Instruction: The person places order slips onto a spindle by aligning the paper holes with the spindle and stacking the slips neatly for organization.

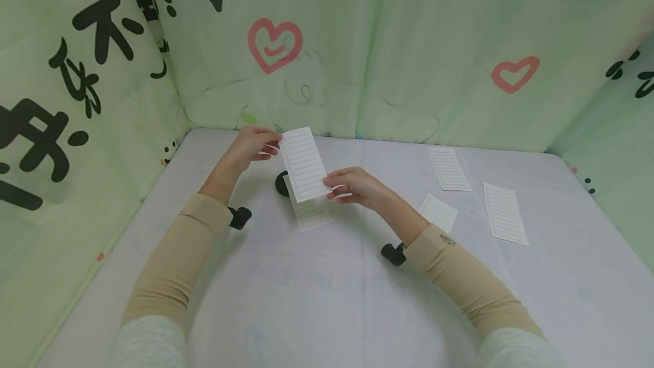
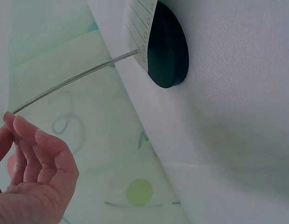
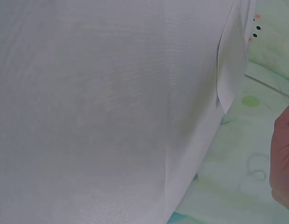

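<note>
A white lined paper sheet [image 1: 305, 164] is held up between both hands, above the table. My left hand [image 1: 257, 143] pinches its upper left corner between thumb and fingers. At its lower right corner, the right hand [image 1: 356, 186] pinches the edge. The left wrist view shows this sheet [image 2: 74, 81] nearly edge-on and slightly bowed, with the left hand [image 2: 39, 175] at its near end. Behind and below it, a second lined sheet [image 1: 313, 217] with small checkboxes lies partly over a black rounded object [image 2: 170, 51]. Only part of the right hand [image 3: 284, 163] enters the right wrist view.
Three more lined sheets lie at the right of the white table [image 1: 317, 300]: a far one [image 1: 449, 169], a right one [image 1: 506, 213] and one [image 1: 439, 212] partly behind the right forearm. Green printed curtains [image 1: 429, 27] stand along the table's back and sides.
</note>
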A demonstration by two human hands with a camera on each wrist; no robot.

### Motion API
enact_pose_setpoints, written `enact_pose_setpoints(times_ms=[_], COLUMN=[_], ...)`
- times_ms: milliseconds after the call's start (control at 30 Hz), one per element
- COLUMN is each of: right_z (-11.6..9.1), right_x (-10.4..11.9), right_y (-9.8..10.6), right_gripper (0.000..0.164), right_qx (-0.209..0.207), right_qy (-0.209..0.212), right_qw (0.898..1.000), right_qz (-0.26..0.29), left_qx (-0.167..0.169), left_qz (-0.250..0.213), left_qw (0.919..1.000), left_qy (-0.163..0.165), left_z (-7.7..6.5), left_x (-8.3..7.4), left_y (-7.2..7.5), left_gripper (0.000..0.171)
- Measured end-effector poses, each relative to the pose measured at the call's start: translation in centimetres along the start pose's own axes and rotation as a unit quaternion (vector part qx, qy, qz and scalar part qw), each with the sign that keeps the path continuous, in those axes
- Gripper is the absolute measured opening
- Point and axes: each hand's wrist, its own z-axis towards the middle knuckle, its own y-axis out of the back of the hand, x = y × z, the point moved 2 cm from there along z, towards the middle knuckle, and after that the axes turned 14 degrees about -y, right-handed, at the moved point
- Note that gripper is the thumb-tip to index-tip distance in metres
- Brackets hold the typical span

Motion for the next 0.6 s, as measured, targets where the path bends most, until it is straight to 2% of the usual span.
enact_pose_setpoints(times_ms=[600], right_z=[0.42], right_x=[-0.2], right_y=[-0.17], right_gripper=[0.032], right_qx=[0.006], right_qy=[-0.012], right_qw=[1.0], right_qz=[0.002], left_qx=[-0.015], left_qz=[-0.088], left_qw=[0.996], left_qy=[0.011], left_z=[0.22], left_x=[0.84], left_y=[-0.48], left_gripper=[0.025])
